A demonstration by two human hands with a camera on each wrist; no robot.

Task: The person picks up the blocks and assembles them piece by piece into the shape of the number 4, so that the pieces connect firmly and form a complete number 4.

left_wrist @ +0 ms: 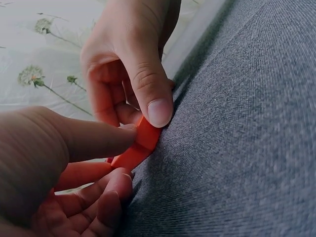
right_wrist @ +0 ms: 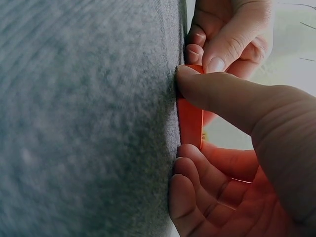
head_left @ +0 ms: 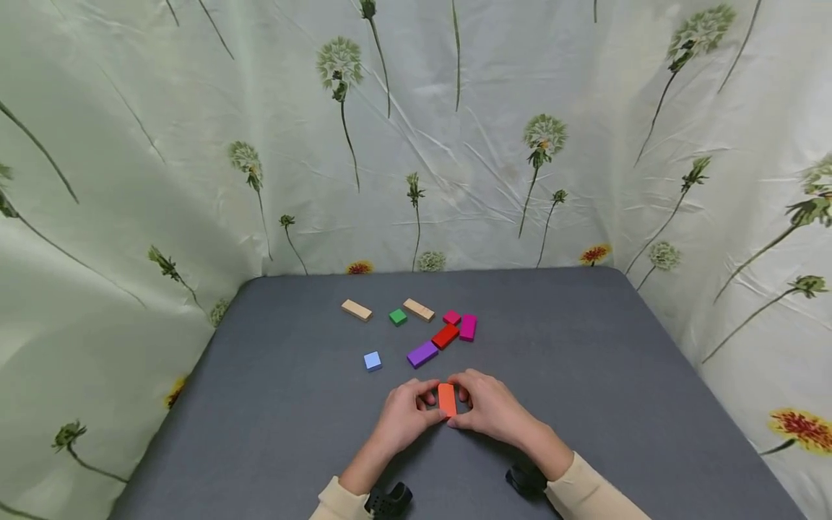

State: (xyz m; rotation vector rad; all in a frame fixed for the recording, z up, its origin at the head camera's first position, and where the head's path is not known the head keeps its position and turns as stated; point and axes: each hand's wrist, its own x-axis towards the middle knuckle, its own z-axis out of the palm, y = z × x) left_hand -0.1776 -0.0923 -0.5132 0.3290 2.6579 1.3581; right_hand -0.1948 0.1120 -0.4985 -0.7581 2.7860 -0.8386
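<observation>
An orange rectangular block [head_left: 446,399] lies on the grey cloth near the front of the table, its long side pointing away from me. My left hand [head_left: 401,417] pinches it from the left, thumb at the near end and index finger at the far end. From the other side my right hand [head_left: 495,409] holds the same block, thumb near and index finger far. In the left wrist view the orange block [left_wrist: 133,157] shows between both thumbs and the fingers. The right wrist view has the block's side [right_wrist: 190,123] close against the cloth, partly covered by the right thumb.
Beyond the hands lie a light blue cube [head_left: 373,361], a purple block [head_left: 422,354], a red block [head_left: 445,336], a magenta block [head_left: 468,328], a pink cube [head_left: 451,317], a green cube [head_left: 398,317] and two wooden blocks [head_left: 357,310]. A flowered curtain [head_left: 468,144] hangs behind.
</observation>
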